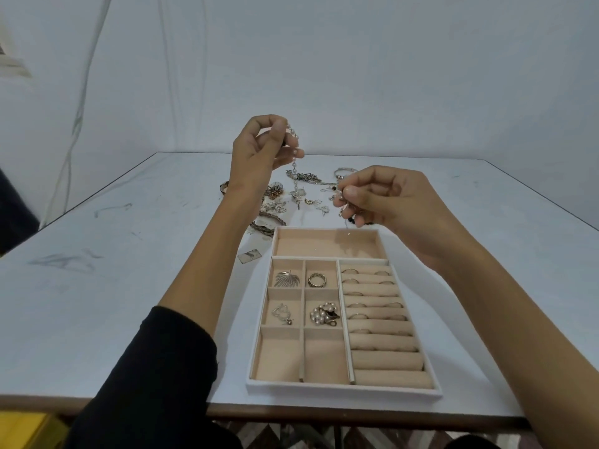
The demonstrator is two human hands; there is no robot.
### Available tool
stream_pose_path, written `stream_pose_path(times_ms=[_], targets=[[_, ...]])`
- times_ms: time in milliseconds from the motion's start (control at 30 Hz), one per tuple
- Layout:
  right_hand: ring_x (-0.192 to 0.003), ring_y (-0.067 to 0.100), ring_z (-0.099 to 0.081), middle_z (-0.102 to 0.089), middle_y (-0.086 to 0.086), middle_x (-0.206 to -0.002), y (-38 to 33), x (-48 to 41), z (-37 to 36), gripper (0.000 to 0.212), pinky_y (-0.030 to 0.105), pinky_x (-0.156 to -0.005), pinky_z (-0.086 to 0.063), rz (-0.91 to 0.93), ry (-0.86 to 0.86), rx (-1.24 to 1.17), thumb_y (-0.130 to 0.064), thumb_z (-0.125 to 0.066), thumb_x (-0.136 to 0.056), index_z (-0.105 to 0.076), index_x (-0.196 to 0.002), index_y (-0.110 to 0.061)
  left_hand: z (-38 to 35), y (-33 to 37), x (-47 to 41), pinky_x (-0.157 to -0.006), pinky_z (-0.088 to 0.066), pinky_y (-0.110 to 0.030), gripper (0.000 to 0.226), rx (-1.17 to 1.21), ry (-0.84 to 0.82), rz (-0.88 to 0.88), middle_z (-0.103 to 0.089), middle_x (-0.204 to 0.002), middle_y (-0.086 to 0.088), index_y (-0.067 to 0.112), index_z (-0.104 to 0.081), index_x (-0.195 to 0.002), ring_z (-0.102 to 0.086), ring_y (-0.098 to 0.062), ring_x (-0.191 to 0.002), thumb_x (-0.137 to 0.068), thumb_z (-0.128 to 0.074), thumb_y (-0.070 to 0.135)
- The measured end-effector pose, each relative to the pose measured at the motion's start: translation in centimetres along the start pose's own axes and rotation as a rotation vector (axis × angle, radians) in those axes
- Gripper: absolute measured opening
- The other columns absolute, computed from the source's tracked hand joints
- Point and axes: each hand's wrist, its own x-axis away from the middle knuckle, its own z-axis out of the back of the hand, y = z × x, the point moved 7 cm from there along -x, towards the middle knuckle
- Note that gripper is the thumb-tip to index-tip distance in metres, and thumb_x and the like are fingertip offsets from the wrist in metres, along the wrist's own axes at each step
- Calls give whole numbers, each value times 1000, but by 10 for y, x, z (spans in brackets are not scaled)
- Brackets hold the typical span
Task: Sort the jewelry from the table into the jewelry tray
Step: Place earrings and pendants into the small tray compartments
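Chain (pixel 295 139) is pinched by fingers of left hand (pixel 259 149) and right hand (pixel 390 202); it should be lifted clear of pile (pixel 293 193), then coiled into tray (pixel 343 391) top compartment (pixel 327 244).

A plain, pale grey-white wall (pixel 356 76) fills the upper half, with faint vertical streaks running down its left side. A bit of a pale frame (pixel 13 63) shows at the far left edge. In front stands a white-topped table (pixel 129 286) with a brown edge and grey scuff marks. Below its front edge are a patterned floor (pixel 291 435) and something yellow (pixel 22 429). The light is soft and even.
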Motion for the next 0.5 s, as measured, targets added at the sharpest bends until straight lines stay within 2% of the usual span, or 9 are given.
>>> stream_pose_path(times_ms=[200, 333, 500], targets=[[-69, 20, -64, -72, 16, -83, 5, 29, -13, 11, 24, -62, -53, -2, -72, -14, -2, -66, -84, -69, -94, -2, 0, 7, 2, -83, -54, -36, 11, 35, 0, 1, -63, -74, 3, 11, -57, -98, -64, -16, -70, -97, -55, 21], [-66, 18, -65, -73, 14, -82, 10, 40, -19, 10, 25, -63, -55, -35, -117, 22, -1, -67, -83, -70, -92, -2, 1, 16, 9, -80, -54, -31, 10, 96, 1, -6, -60, -78, -2, 10, -58, -97, -61, -18, -71, -97, -56, 20], [-62, 16, -65, -72, 9, -75, 9, 49, -24, 11, 23, -61, -54, -35, -159, 33, -1, -68, -81, -70, -91, -3, -2, 36, 27, -79, -53, -29, 8, 90, -50, -19, -59, -77, -1, 12, -58, -95, -61, -17, -70, -97, -53, 18]])
